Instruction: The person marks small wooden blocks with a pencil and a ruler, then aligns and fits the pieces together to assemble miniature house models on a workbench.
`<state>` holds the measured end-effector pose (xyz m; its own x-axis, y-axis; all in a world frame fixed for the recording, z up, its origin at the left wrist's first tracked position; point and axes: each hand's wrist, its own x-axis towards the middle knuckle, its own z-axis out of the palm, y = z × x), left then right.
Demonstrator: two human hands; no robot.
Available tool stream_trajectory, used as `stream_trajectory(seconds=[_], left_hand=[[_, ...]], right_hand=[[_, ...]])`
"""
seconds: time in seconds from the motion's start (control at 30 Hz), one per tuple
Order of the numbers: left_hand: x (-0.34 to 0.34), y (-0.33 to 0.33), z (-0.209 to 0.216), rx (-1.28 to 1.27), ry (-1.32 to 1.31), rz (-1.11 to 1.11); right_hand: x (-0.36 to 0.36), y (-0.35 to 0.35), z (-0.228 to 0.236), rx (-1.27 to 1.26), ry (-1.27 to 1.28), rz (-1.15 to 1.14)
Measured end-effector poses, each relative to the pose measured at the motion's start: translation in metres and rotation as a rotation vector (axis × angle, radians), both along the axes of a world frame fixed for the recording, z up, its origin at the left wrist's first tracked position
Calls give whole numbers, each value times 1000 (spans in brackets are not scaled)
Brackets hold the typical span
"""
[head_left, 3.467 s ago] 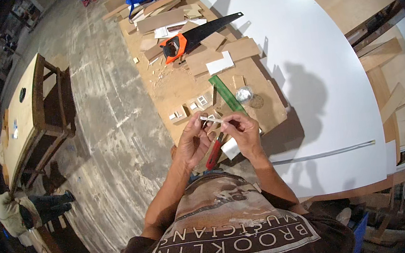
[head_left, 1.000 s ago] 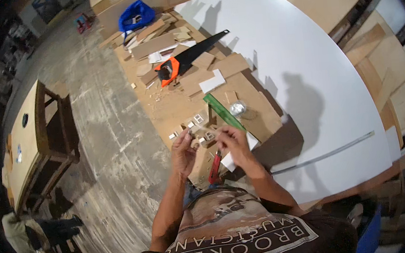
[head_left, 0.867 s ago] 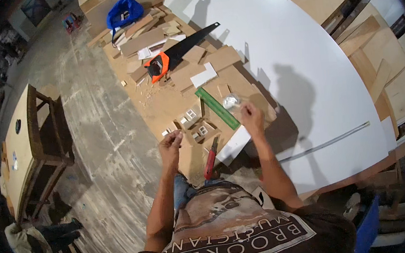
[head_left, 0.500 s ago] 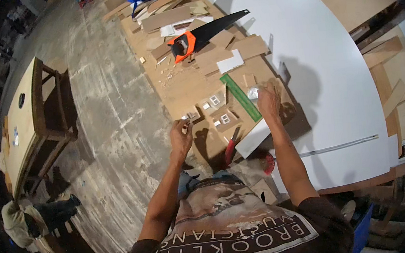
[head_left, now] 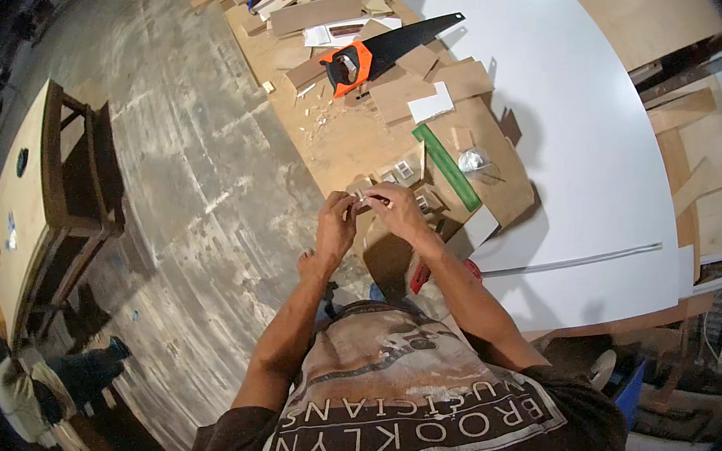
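My left hand [head_left: 337,224] and my right hand [head_left: 400,211] meet over the near left edge of the wooden work board [head_left: 319,147]. Both have closed fingertips, pinching a small light-coloured piece [head_left: 360,199] between them; its kind is too small to make out. Just beyond my right hand lie small wood pieces [head_left: 387,176] with white square fittings [head_left: 404,169]. A green straight strip [head_left: 448,170] lies to their right. Past that sits a crumpled clear plastic bag [head_left: 474,161]. A red-handled tool [head_left: 419,275] is partly hidden beneath my right forearm.
An orange-handled handsaw [head_left: 401,50] rests on wood offcuts [head_left: 319,14] farther back. A large white sheet [head_left: 581,161] spreads to the right, with a thin metal rod [head_left: 573,262] on it. A wooden table [head_left: 24,197] stands at left on the concrete floor [head_left: 189,198].
My right hand has left the plastic bag and come left to meet my left hand at the small piece. The view has shifted slightly.
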<state>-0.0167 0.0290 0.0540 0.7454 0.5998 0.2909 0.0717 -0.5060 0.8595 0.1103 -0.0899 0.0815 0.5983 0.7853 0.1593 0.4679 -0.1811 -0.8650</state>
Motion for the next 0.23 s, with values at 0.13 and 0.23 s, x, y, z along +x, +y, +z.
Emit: stream_trajectory(seconds=[0.13, 0.23], left_hand=[[-3, 2, -3, 21, 90, -23], [-4, 0, -2, 92, 200, -69]], right_hand=[[8, 4, 2, -109, -124, 165], [13, 7, -1, -284, -261, 293]])
